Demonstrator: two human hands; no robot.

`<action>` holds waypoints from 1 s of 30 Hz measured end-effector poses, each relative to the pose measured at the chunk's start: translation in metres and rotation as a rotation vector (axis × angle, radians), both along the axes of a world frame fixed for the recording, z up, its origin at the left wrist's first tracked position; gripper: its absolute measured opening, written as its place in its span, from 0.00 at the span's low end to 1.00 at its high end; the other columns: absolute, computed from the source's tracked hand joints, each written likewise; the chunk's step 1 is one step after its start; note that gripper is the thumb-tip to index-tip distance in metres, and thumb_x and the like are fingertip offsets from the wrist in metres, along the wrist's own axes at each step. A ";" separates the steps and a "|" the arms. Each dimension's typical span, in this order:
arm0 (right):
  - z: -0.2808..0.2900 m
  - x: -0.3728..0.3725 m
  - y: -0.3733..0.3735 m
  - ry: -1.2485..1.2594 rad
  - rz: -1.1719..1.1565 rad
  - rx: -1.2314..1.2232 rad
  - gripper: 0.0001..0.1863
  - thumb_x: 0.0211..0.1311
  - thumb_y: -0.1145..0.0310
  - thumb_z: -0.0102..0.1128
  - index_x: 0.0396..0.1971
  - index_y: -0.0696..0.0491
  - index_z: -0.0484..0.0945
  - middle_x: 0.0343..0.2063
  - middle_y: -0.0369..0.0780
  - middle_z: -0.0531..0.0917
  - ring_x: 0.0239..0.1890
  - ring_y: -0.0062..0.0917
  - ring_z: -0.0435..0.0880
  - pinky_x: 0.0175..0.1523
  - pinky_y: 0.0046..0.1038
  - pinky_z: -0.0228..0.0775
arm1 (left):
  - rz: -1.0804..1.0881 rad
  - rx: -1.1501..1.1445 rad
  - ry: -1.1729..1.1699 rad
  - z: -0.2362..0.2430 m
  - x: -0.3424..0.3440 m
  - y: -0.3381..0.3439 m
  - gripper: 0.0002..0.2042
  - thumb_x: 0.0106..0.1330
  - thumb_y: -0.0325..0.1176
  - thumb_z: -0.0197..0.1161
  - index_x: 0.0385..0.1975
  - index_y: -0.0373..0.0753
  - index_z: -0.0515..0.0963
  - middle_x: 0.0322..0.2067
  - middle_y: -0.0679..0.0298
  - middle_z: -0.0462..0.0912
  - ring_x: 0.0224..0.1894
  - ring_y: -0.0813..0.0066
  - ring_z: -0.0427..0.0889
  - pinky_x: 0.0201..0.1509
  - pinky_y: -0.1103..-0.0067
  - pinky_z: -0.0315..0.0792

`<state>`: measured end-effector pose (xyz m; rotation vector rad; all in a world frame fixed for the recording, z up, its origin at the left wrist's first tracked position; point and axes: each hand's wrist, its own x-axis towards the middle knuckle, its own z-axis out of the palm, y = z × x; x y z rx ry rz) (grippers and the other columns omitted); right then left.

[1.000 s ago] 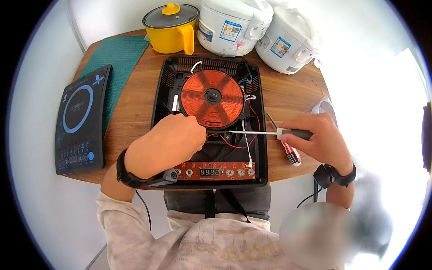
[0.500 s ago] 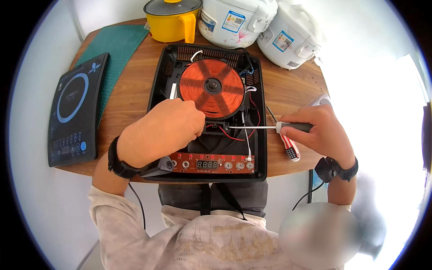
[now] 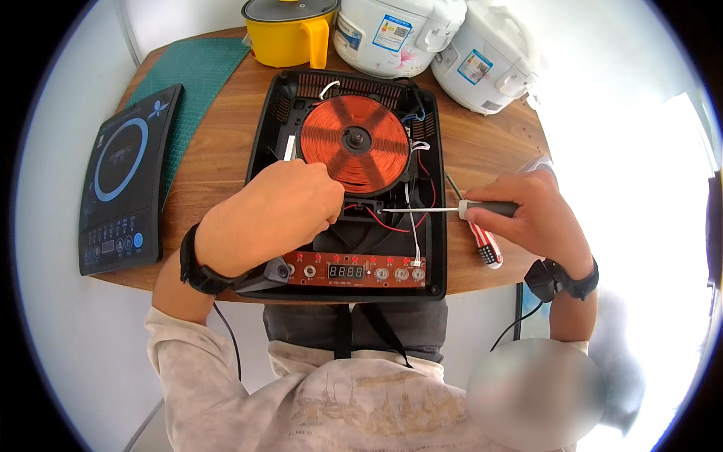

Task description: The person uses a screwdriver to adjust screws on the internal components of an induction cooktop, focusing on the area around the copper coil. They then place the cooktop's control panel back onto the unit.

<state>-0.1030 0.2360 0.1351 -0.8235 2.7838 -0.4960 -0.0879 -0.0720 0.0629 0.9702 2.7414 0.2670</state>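
An opened induction cooker (image 3: 439,226) lies in front of me, its round copper coil (image 3: 380,132) exposed. Below the coil runs a brown control board (image 3: 354,272) with buttons and a digit display. My right hand (image 3: 527,211) grips a screwdriver (image 3: 486,209) by its grey handle. The shaft points left, its tip at a small black bracket (image 3: 365,205) under the coil; whether it touches a screw is too small to tell. Curled closed at the coil's lower left, my left hand (image 3: 279,211) hides its fingertips and whatever they hold. Thin red wires (image 3: 392,227) pass between the hands.
The cooker's black glass top (image 3: 124,188) lies at the left, partly over a green cutting mat (image 3: 192,83). A yellow pot (image 3: 282,41) and two white rice cookers (image 3: 388,38) stand at the back. Beneath my right hand lies a red-and-white striped object (image 3: 486,245).
The whole view has shifted very slightly. Both hands and the screwdriver keep nearly the same place against the cooker.
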 end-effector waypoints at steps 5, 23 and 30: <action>-0.005 -0.003 0.000 0.047 0.067 -0.055 0.12 0.57 0.63 0.70 0.36 0.56 0.88 0.25 0.47 0.85 0.22 0.39 0.81 0.31 0.30 0.73 | -0.022 0.029 0.032 -0.001 0.001 0.000 0.03 0.59 0.33 0.67 0.28 0.42 0.85 0.26 0.63 0.85 0.34 0.63 0.85 0.41 0.69 0.78; 0.007 -0.012 -0.009 0.055 0.122 0.012 0.13 0.56 0.61 0.72 0.34 0.56 0.88 0.28 0.44 0.87 0.28 0.38 0.84 0.36 0.31 0.75 | -0.059 0.104 0.097 -0.007 0.001 -0.004 0.04 0.59 0.33 0.67 0.30 0.43 0.86 0.31 0.66 0.85 0.39 0.65 0.82 0.46 0.69 0.76; 0.003 -0.015 -0.008 0.046 0.152 0.054 0.13 0.57 0.60 0.71 0.34 0.56 0.88 0.27 0.46 0.86 0.28 0.40 0.83 0.35 0.34 0.74 | -0.020 0.146 0.039 -0.008 0.000 -0.003 0.04 0.59 0.32 0.67 0.31 0.42 0.86 0.31 0.65 0.85 0.40 0.64 0.82 0.48 0.69 0.76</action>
